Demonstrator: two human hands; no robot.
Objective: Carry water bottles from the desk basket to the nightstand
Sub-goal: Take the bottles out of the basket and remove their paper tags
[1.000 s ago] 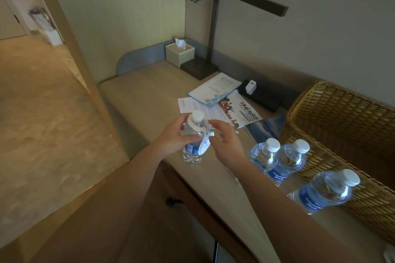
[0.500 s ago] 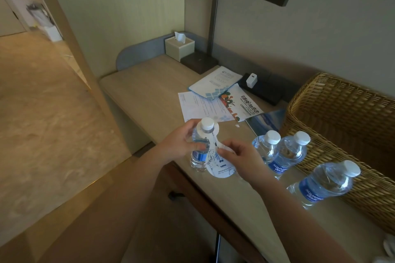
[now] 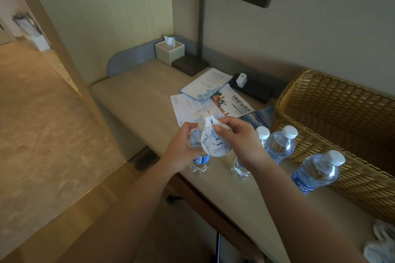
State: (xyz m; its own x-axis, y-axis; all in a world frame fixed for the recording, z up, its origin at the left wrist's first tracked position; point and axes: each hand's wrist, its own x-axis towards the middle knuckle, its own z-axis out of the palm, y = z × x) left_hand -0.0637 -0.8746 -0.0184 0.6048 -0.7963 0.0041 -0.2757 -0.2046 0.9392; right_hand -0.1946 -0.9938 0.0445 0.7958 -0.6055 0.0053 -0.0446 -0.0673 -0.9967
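Note:
A small clear water bottle (image 3: 199, 161) with a blue label stands at the desk's front edge. My left hand (image 3: 181, 149) grips it round the upper body, hiding its cap. My right hand (image 3: 239, 140) pinches a white drop-shaped paper tag (image 3: 212, 143) that hangs at the bottle's neck. Three more bottles with white caps stand on the desk: one (image 3: 241, 168) behind my right hand, one (image 3: 280, 145) against the wicker basket (image 3: 342, 113), one (image 3: 316, 170) further right.
Leaflets (image 3: 205, 95) lie spread on the wooden desk (image 3: 139, 91). A tissue box (image 3: 169, 52) and a black desk lamp (image 3: 201, 27) stand in the back corner, with a white charger (image 3: 241, 80) in a black socket strip. Carpeted floor lies to the left.
My right hand has lifted the paper tag up over the bottle's neck, from lower beside the bottle. The left hand keeps its grip; the bottle stays on the desk.

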